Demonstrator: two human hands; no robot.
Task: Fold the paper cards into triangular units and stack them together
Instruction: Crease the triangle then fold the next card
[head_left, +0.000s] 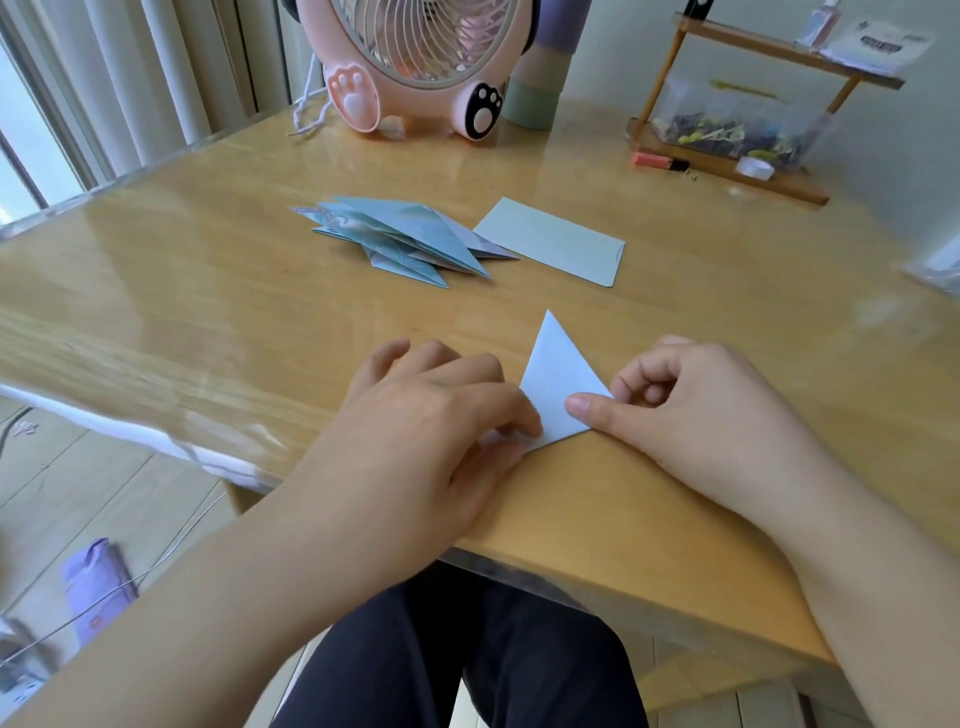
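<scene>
A pale blue paper card folded into a triangle lies on the wooden table near its front edge, its tip pointing away from me. My left hand presses its lower left corner with curled fingers and hides part of it. My right hand presses its thumb on the triangle's right corner, the other fingers curled. Farther back lies a pile of folded blue triangular units. To the right of that pile lies a flat, unfolded pale card.
A pink desk fan stands at the back of the table, with a green and purple cylinder beside it. A wooden rack with a clear box sits at the back right. The table's front edge runs just below my hands.
</scene>
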